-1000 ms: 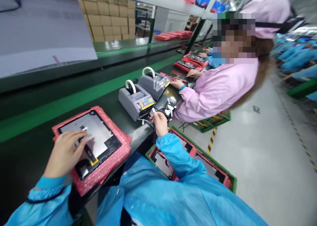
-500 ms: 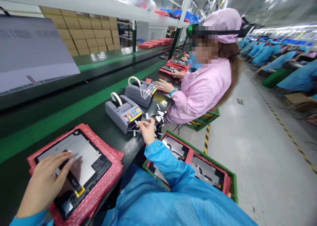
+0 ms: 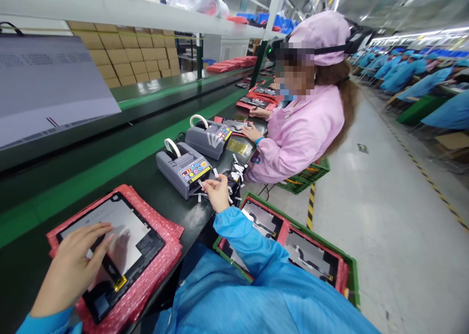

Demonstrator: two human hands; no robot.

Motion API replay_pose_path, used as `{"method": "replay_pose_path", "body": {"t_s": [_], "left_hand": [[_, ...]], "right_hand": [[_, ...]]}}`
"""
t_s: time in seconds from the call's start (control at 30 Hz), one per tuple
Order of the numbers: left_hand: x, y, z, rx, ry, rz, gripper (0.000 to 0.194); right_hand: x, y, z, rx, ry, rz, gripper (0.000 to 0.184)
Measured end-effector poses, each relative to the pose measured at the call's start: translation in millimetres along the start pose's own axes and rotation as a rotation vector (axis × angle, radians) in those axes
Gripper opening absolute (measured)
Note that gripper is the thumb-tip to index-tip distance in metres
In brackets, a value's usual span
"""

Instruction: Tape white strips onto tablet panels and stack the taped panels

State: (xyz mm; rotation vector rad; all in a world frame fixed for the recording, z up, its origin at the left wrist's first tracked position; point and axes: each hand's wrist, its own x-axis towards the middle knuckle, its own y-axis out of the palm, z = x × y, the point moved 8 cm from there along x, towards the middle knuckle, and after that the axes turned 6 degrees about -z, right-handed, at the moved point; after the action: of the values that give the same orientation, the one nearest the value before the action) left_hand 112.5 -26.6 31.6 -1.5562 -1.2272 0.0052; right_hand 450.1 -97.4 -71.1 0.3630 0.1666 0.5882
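1. Looking down from the head camera, the work in hand seems to be taping a tablet panel point(image 3: 113, 241). It lies face up on a pink bubble wrap sleeve point(image 3: 161, 231) on the dark bench point(image 3: 194, 217), directly in front of the person. A narrow dark strip with a yellow tag crosses its lower part.
2. The left hand point(image 3: 71, 270) lies open on the panel, its fingers point(image 3: 98, 234) spread apart and touching the glass.
3. The right hand point(image 3: 217, 193) is raised just in front of the nearer tape machine point(image 3: 183, 170), with thumb and fingers close together. Small white tape strips point(image 3: 216, 173) sit right by the fingertips, but I cannot tell whether it is gripping one.
4. The next move, by my judgement, calls for a strip to be carried across and laid straight on the panel.
5. A second tape machine point(image 3: 207, 138) stands further along the bench, beside a co-worker in a pink gown point(image 3: 300, 134), whose hand point(image 3: 252, 133) rests near a dark panel. Below the bench, a green crate point(image 3: 315, 231) holds panels in red sleeves point(image 3: 311, 256).
6. Above the bench are a long white shelf point(image 3: 110, 9) and stacked cardboard boxes point(image 3: 135, 55). Rows of workers in blue gowns point(image 3: 403, 75) sit across the grey floor point(image 3: 395, 236).
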Motion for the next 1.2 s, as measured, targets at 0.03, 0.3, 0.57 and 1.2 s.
{"method": "replay_pose_path", "body": {"t_s": [0.03, 0.3, 0.57, 1.2], "left_hand": [[0, -0.5, 0, -0.010, -0.007, 0.001, 0.011], [6, 2.5, -26, -0.098, -0.041, 0.046, 0.013], [20, 23.1, -65, -0.159, -0.083, 0.199, 0.041], [10, 5.6, -36, -0.203, -0.265, 0.099, 0.040]], "right_hand": [[-1, 0, 1, 0.004, 0.000, 0.012, 0.052], [-42, 23, 33, -0.007, -0.029, 0.324, 0.053], [-95, 79, 45, -0.166, -0.162, 0.726, 0.043], [-113, 134, 30, -0.264, 0.001, 0.983, 0.050]]}}
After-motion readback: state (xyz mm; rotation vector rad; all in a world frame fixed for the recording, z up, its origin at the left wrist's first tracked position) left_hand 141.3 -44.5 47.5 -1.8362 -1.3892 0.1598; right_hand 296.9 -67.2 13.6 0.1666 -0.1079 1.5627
